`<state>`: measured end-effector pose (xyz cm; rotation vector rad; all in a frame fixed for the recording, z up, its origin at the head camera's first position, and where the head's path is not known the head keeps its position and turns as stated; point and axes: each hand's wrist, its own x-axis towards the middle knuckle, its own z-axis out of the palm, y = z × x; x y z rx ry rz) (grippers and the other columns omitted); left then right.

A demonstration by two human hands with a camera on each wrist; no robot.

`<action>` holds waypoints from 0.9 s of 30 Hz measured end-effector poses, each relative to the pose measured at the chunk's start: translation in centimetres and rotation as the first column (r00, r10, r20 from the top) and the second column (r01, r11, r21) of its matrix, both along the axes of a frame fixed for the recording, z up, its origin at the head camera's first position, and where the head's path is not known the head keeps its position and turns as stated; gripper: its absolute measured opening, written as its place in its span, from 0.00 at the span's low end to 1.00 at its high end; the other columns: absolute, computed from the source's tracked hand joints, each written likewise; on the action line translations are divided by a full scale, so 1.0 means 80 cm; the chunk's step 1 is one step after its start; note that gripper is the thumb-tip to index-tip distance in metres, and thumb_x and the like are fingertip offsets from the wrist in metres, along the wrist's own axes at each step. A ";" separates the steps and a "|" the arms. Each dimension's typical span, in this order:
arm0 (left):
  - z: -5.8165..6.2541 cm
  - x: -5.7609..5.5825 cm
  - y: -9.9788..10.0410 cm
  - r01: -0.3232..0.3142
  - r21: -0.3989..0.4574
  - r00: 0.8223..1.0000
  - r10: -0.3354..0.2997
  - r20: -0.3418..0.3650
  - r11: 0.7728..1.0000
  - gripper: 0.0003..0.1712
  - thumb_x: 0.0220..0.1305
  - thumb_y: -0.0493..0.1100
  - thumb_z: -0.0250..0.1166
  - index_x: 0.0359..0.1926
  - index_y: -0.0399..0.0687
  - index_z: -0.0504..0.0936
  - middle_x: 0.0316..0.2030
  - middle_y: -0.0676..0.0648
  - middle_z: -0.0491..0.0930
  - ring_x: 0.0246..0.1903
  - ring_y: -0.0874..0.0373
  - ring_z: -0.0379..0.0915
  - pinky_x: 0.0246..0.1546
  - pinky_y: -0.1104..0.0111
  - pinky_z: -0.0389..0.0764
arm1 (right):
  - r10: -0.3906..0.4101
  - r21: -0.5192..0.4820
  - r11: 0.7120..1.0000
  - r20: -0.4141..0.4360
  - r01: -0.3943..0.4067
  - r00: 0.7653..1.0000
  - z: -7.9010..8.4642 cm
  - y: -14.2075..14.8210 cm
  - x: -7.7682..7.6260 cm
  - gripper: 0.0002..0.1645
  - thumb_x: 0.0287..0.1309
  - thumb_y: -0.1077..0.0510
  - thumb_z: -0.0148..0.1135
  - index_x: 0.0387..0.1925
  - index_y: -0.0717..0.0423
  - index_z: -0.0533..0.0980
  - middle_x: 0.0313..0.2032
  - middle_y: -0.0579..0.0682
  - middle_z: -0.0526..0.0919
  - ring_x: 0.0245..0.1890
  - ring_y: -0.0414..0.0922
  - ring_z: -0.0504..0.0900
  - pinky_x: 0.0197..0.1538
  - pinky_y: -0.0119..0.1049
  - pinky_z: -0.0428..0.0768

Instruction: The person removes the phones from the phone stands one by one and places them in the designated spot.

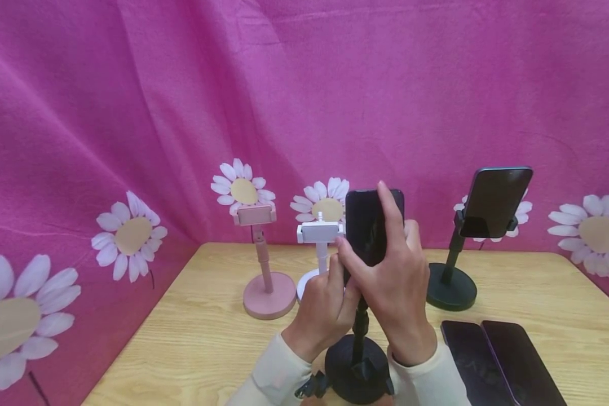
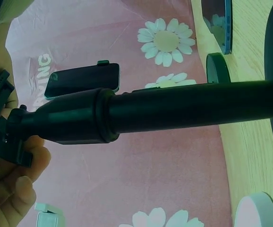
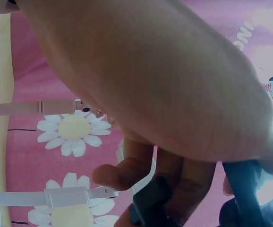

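Observation:
In the head view a black smartphone [image 1: 360, 225] stands upright at the top of a black phone stand [image 1: 357, 380]. My right hand [image 1: 401, 287] holds the phone, thumb toward its left edge and index finger stretched up along its screen. Lower down, my left hand [image 1: 318, 310] grips the stand's clamp under the phone. The left wrist view shows curled left fingers [image 2: 37, 161] against the black clamp [image 2: 9, 142], atop the thick pole [image 2: 183, 108]. In the right wrist view the right hand [image 3: 174, 80] covers most of the work, so the phone's seating is hidden.
A pink phone stand [image 1: 269, 296] and a white phone stand [image 1: 321, 233] stand behind, left of the hands. At the back right, another black stand [image 1: 451, 287] carries a phone [image 1: 497, 203]. Two dark phones [image 1: 474, 361] lie side by side at the front right of the wooden table [image 1: 182, 338].

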<state>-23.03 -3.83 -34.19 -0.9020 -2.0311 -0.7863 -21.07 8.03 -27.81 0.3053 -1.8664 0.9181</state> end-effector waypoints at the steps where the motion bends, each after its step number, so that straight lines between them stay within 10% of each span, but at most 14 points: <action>1: 0.001 0.001 -0.001 -0.013 0.000 1.000 0.013 -0.008 1.000 0.14 0.68 0.43 0.50 0.49 0.40 0.65 0.16 0.54 0.64 0.12 0.69 0.55 0.14 0.82 0.58 | -0.003 -0.003 1.000 -0.003 0.003 1.000 0.000 0.000 0.000 0.53 0.44 0.48 0.74 0.72 0.37 0.59 0.31 0.57 0.71 0.25 0.46 0.67 0.21 0.38 0.69; 12: 0.016 -0.003 -0.012 -0.079 0.034 0.970 0.085 -0.227 0.996 0.15 0.73 0.46 0.45 0.34 0.43 0.71 0.17 0.53 0.63 0.15 0.66 0.58 0.17 0.82 0.57 | -0.018 -0.001 1.000 -0.009 0.018 1.000 0.002 -0.001 0.001 0.52 0.44 0.47 0.74 0.71 0.36 0.60 0.30 0.57 0.71 0.25 0.46 0.67 0.20 0.38 0.69; 27: 0.024 -0.009 -0.026 -0.020 -0.033 0.966 0.011 -0.258 0.999 0.18 0.73 0.47 0.44 0.30 0.46 0.73 0.15 0.53 0.63 0.14 0.67 0.55 0.17 0.83 0.57 | 0.034 0.005 0.999 -0.048 -0.034 0.998 0.002 -0.001 0.003 0.52 0.42 0.50 0.76 0.70 0.38 0.63 0.30 0.55 0.73 0.27 0.45 0.69 0.22 0.38 0.71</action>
